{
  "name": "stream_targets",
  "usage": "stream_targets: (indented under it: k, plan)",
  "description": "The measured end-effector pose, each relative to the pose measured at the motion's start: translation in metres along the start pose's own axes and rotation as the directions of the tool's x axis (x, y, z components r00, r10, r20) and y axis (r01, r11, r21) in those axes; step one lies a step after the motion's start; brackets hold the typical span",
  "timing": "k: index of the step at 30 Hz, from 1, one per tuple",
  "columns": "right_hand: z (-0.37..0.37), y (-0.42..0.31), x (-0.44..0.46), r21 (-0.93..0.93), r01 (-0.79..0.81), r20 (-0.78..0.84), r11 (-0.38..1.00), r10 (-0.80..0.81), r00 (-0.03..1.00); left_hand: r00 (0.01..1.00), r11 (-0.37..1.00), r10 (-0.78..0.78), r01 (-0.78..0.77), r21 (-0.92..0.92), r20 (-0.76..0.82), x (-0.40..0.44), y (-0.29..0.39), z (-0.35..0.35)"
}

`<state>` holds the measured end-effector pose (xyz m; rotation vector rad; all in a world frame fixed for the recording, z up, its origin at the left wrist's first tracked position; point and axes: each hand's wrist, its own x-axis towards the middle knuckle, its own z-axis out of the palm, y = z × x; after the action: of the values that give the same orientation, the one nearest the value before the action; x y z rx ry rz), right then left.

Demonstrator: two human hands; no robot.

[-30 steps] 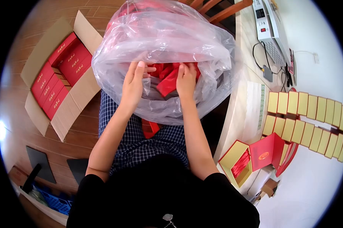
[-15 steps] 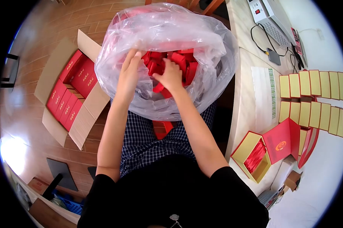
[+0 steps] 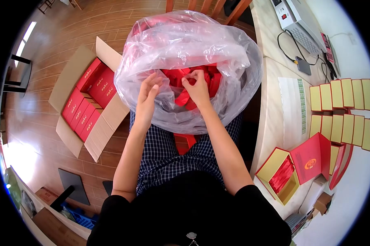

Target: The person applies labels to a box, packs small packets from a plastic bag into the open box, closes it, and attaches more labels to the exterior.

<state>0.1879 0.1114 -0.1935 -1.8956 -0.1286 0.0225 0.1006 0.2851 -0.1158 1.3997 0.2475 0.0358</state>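
Bag (image 3: 189,45) above the lap (image 3: 158,149), mouth turned bodyward, longest side-to-side; red pieces (image 3: 182,99) within lie at mixed angles. Left hand (image 3: 147,95) loosely spread, empty; right hand (image 3: 198,88) pinched among them, hold unclear.

Prob. a packing wkshp: open ctn (image 3: 107,126) of red boxes (image 3: 79,111), 2 box rows (image 3: 337,125), plastic bag (image 3: 193,37).

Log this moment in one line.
translucent plastic bag: open; left hand: open, at its mouth; right hand: among red pieces, hold unclear; red gift box: open
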Motion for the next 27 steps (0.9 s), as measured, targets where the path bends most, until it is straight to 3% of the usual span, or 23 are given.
stream_targets:
  k: [3, 5, 7, 11, 15, 17, 18, 20, 21, 22, 23, 25, 26, 27]
  plan:
    - [-0.001, 0.002, -0.002, 0.153, -0.04, -0.052, 0.987, 0.049, 0.997, 1.0, 1.0, 0.024, -0.024, 0.011, 0.012, 0.004, -0.01, 0.003]
    - [0.0, 0.004, -0.003, 0.061, -0.029, -0.065, 0.998, 0.033, 0.997, 0.997, 0.997, 0.071, -0.071, 0.011, -0.011, 0.008, -0.015, 0.007]
    - [0.006, 0.008, 0.001, -0.34, 0.182, -0.091, 0.923, -0.225, 0.97, 0.998, 0.998, 0.067, -0.067, 0.014, -0.001, 0.011, -0.017, 0.009]
    - [0.014, -0.004, 0.009, -0.088, 0.096, -0.027, 0.991, -0.098, 0.995, 0.998, 0.997, 0.062, -0.062, 0.04, 0.002, 0.006, -0.014, 0.008]
    - [0.001, -0.033, -0.006, -0.018, 0.081, 0.03, 0.997, -0.081, 0.996, 0.995, 0.996, 0.068, -0.063, 0.067, -0.068, 0.0, -0.017, -0.005]
    - [-0.011, -0.047, -0.02, 0.202, 0.077, 0.062, 0.976, -0.091, 0.994, 0.999, 0.999, 0.016, -0.014, 0.033, -0.046, -0.004, -0.008, -0.006]
    - [-0.018, -0.06, -0.027, 0.321, 0.002, 0.141, 0.947, -0.05, 0.989, 0.999, 1.0, 0.013, -0.011, 0.028, -0.043, -0.005, -0.007, -0.005]
    - [-0.025, -0.074, -0.037, 0.395, -0.093, 0.229, 0.914, 0.0, 0.973, 0.959, 0.999, -0.019, 0.031, -0.038, 0.284, -0.007, -0.003, -0.002]
    - [-0.027, -0.079, -0.041, 0.462, -0.19, 0.322, 0.866, 0.035, 0.946, 0.957, 0.999, -0.02, 0.033, -0.04, 0.289, -0.01, 0.001, 0.001]
    - [-0.027, -0.082, -0.045, 0.403, -0.158, 0.35, 0.901, 0.008, 0.937, 0.934, 0.995, -0.033, -0.004, 0.102, 0.356, -0.014, 0.007, 0.006]
    - [-0.024, -0.08, -0.048, 0.439, -0.238, 0.413, 0.867, 0.041, 0.91, 0.907, 0.97, -0.053, -0.053, 0.239, 0.417, -0.017, 0.01, 0.01]
    - [-0.024, -0.08, -0.055, 0.402, -0.294, 0.425, 0.867, 0.108, 0.899, 0.909, 0.962, -0.079, -0.038, 0.269, 0.41, -0.019, 0.005, 0.012]
    - [-0.023, -0.075, -0.055, 0.401, -0.294, 0.427, 0.868, 0.107, 0.898, 0.913, 0.972, -0.204, 0.147, 0.182, 0.352, -0.019, 0.001, 0.012]
    - [-0.023, -0.064, -0.056, 0.238, -0.162, 0.267, 0.958, 0.096, 0.959, 0.905, 0.962, -0.269, 0.237, 0.134, 0.329, -0.02, -0.004, 0.01]
